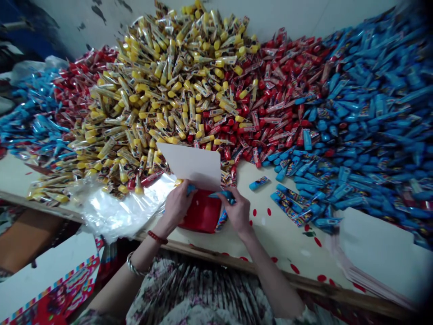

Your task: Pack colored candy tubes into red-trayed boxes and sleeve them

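Around the hands point(208, 207), yellow point(182, 67), red point(274, 90) and blue tubes point(372, 108); clear plastic point(118, 207).

A pale wall point(287, 16) (dark patches at upper left) stands behind the wood-edged tabletop point(287, 246) in dim light.

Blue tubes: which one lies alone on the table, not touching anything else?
The tube between the right hand and the large blue pile; bare table surrounds it, while the others are piled, held or beside the red tray.
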